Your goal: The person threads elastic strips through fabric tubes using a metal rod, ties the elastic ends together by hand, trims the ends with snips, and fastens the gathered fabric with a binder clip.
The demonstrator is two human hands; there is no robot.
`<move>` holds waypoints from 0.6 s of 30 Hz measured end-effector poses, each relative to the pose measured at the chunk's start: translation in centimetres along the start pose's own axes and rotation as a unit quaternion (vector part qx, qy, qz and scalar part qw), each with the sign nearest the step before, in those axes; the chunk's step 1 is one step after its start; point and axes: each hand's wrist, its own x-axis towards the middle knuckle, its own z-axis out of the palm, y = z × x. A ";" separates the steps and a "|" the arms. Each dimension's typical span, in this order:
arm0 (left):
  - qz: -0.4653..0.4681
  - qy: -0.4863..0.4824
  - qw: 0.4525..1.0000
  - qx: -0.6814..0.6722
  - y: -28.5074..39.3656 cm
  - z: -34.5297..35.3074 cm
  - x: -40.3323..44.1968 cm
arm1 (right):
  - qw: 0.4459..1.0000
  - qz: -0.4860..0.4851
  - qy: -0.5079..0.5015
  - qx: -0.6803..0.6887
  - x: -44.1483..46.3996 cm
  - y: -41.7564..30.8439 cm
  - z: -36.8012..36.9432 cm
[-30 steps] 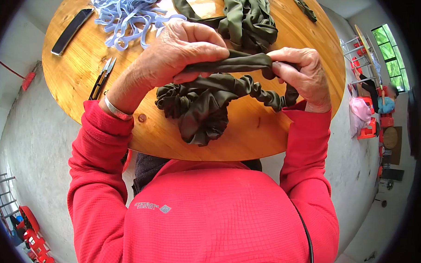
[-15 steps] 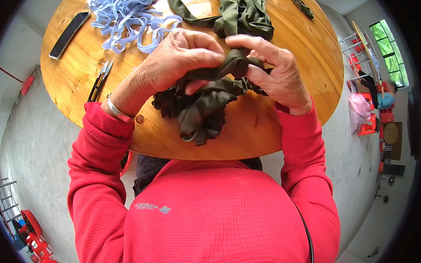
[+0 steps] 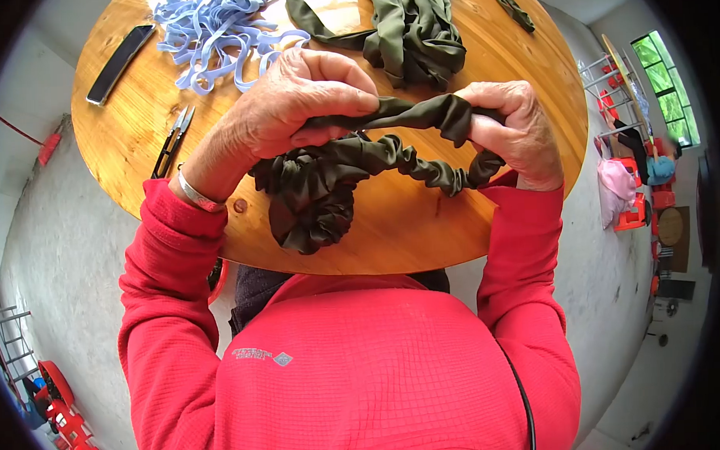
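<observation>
A dark green fabric strip (image 3: 416, 114), twisted and tube-like, stretches between my hands above the table's near side. My left hand (image 3: 312, 92) pinches its left part between thumb and fingers. My right hand (image 3: 522, 132) is closed around its right end, where the strip bends back down. A gathered, ruffled length (image 3: 433, 172) of the same cloth loops below, back toward the left. Beneath my left hand it meets a bunched clump of green fabric (image 3: 312, 211) resting near the table edge. My fingertips are partly hidden by the cloth.
On the round wooden table (image 3: 412, 235) lie thread snips (image 3: 172, 143), a black flat case (image 3: 120, 65), and tangled light-blue elastic bands (image 3: 211, 40). Folded green fabric strips (image 3: 413, 37) lie at the back, another strip (image 3: 512, 5) to their right. A person (image 3: 659, 169) is far right.
My right hand has moved right and slightly down, drawing the green strip out longer between my hands. The ruffled loop has widened, and the clump has shifted left.
</observation>
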 end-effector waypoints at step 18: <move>0.023 -0.019 0.999 0.033 -1.4 0.4 0.7 | 0.994 -0.094 0.013 -0.058 0.8 0.5 3.7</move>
